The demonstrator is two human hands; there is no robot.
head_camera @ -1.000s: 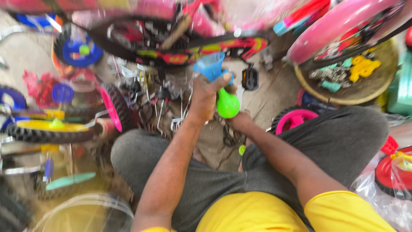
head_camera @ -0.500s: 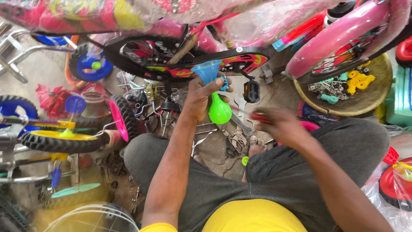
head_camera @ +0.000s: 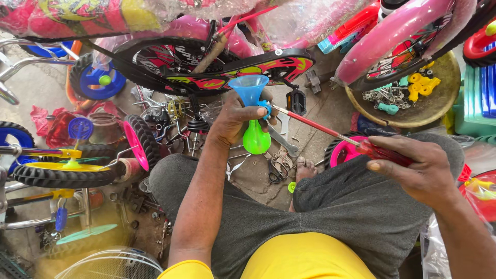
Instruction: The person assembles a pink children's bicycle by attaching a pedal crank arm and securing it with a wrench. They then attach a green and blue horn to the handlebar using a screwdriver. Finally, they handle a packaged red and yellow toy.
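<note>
My left hand (head_camera: 232, 118) grips a toy bicycle horn (head_camera: 252, 114) with a blue funnel mouth on top and a green squeeze bulb below. My right hand (head_camera: 413, 168) holds a screwdriver (head_camera: 330, 130) by its red handle. The long shaft runs up and to the left, and its tip meets the blue clamp on the horn's side. Both hands are raised over my crossed legs in grey trousers (head_camera: 330, 217).
A child's bicycle with a black tyre and colourful chain guard (head_camera: 243, 72) stands just beyond the horn. Pink training wheels (head_camera: 137, 144), wrenches and scissors (head_camera: 281, 165) lie on the ground. A round tray (head_camera: 439, 111) of bolts and yellow parts sits at right. More small bikes crowd the left.
My right hand has drawn back to the right and now holds the screwdriver, its tip set against the horn. My left hand keeps the horn in about the same place.
</note>
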